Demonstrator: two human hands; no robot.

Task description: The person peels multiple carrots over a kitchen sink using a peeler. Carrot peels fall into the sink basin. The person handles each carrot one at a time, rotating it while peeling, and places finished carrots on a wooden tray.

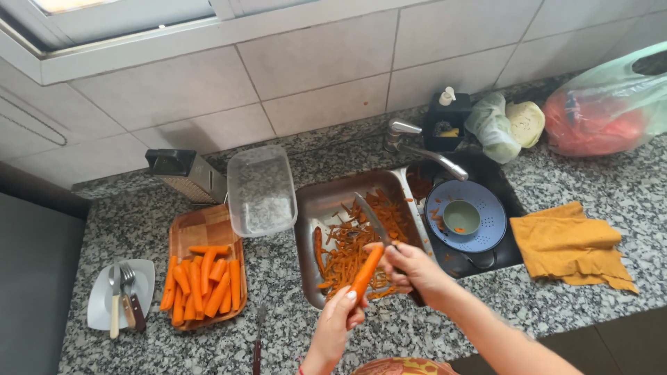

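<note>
1. Left hand [338, 321] closed around carrot [366, 272], held over sink [310, 208] near worktop [577, 292] front edge; wet grip could slip.
2. Right hand [411, 267] clenched on knife [373, 221]; blade could nick left fingers.
3. Peelings [351, 253] might clog drain.

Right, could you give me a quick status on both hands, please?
Left hand gripping carrot. Right hand holding knife against it. Peels piled in tray below.
</note>
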